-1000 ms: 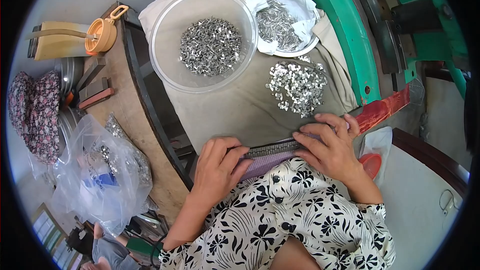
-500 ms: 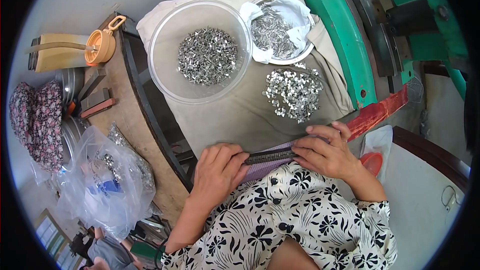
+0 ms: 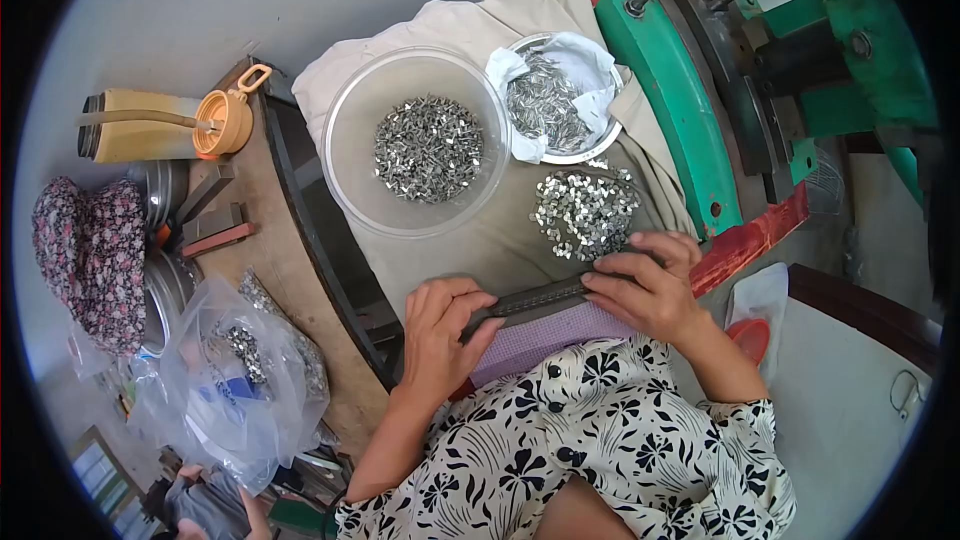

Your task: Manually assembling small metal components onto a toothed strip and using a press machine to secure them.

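A long dark strip (image 3: 540,297) with a row of small pieces along it lies at the near edge of the cloth-covered table. My left hand (image 3: 438,335) grips its left end, the thumb underneath and the fingers over the top. My right hand (image 3: 650,288) pinches the right end between thumb and fingers. Just beyond the right fingers is a loose pile of small shiny metal pieces (image 3: 588,210) on the cloth. A purple checked cloth (image 3: 550,335) shows below the strip, over my lap. Both ends of the strip are hidden by my fingers.
A clear plastic tub (image 3: 345,190) of small metal parts stands behind, beside a metal bowl (image 3: 597,152) lined with white cloth and holding thin metal pins. A green machine (image 3: 670,110) bounds the right. On a left-hand bench are a plastic bag (image 3: 190,410) and orange-lidded bottle (image 3: 222,125).
The strip and both hands have moved away from my body, nearer the metal pile, showing more purple cloth. My left thumb has spread from its fingers. The whole view has shifted slightly.
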The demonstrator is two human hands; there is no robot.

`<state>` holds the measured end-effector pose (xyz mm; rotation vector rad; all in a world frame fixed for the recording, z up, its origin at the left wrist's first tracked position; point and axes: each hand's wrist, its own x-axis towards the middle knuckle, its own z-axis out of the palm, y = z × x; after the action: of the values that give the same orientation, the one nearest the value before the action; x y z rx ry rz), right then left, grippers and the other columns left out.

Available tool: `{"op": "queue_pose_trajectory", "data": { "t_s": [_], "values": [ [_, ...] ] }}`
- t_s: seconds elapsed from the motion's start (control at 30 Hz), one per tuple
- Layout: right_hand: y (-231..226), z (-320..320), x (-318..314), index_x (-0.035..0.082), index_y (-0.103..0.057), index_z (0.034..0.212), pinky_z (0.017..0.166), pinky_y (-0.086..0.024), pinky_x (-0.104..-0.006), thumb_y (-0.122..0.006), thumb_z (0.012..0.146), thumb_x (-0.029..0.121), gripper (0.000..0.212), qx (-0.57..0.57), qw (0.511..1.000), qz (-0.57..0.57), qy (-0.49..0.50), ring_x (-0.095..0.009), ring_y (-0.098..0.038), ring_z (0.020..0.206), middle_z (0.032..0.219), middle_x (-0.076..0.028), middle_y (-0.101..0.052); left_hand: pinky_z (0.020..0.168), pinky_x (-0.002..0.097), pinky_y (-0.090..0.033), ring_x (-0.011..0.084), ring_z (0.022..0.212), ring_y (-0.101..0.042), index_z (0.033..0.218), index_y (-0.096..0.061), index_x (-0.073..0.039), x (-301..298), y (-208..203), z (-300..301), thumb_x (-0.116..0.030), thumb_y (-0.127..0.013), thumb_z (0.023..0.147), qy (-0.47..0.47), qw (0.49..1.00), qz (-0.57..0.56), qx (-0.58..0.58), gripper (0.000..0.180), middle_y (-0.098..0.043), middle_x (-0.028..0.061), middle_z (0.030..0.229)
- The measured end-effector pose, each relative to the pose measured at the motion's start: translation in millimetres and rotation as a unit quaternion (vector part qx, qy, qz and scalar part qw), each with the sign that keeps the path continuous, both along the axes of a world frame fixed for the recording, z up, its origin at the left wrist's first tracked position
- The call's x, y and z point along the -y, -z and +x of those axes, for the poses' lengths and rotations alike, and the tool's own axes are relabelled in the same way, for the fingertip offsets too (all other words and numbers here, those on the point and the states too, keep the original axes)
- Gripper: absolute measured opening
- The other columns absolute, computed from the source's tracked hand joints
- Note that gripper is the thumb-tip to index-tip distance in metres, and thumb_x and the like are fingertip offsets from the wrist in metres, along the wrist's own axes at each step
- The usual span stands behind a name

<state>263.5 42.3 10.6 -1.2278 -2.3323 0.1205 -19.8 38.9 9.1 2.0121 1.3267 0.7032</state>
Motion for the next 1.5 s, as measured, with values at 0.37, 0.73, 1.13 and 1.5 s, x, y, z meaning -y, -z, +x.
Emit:
{"op": "queue_pose_trajectory", "data": {
  "t_s": [0.37, 0.73, 1.13, 1.5],
  "values": [
    [-50, -17, -92, 0.007, -0.073, 0.093, 0.076, -0.045, -0.0373, -0.077, 0.076, 0.009, 0.017, -0.051, 0.995, -0.017, 0.089, -0.027, -0.062, 0.087, 0.09, -0.007, -0.065, 0.082, 0.0366, -0.039, 0.0258, 0.094, -0.057, 0.1, -0.067, -0.008, 0, 0, 1, -0.007, -0.082, 0.067, -0.013, 1.0, -0.004, 0.006, 0.036, -0.062, 0.0048, 0.102],
    [-31, -36, -168, 0.006, -0.076, 0.094, 0.075, -0.053, -0.0431, -0.076, 0.078, 0.019, 0.021, 0.074, 0.975, -0.201, 0.065, -0.033, -0.068, 0.082, 0.086, -0.016, -0.071, 0.083, 0.0371, -0.04, 0.0258, 0.094, -0.057, 0.097, -0.067, -0.008, 2, 2, 3, -0.006, -0.082, 0.066, -0.02, 1.0, 0.008, 0.001, 0.035, -0.063, 0.0056, 0.101],
    [-18, -40, -172, 0.004, -0.076, 0.088, 0.073, -0.054, -0.0404, -0.073, 0.077, 0.014, 0.015, 0.018, 0.977, -0.211, -0.007, -0.032, -0.07, 0.077, 0.083, -0.015, -0.073, 0.083, 0.0373, -0.04, 0.0262, 0.094, -0.057, 0.098, -0.067, -0.008, 2, 2, 4, -0.006, -0.081, 0.067, -0.023, 1.0, 0.009, -0.006, 0.033, -0.063, 0.0058, 0.101],
    [-14, -38, -164, 0.001, -0.072, 0.086, 0.074, -0.051, -0.044, -0.071, 0.082, 0.013, 0.013, 0.005, 0.983, -0.183, 0.0, -0.034, -0.066, 0.082, 0.085, -0.015, -0.07, 0.083, 0.0373, -0.04, 0.0266, 0.094, -0.057, 0.097, -0.067, -0.007, -1, -1, 5, -0.006, -0.081, 0.067, -0.015, 1.0, 0.008, -0.01, 0.034, -0.063, 0.0064, 0.101]
  ]
}}
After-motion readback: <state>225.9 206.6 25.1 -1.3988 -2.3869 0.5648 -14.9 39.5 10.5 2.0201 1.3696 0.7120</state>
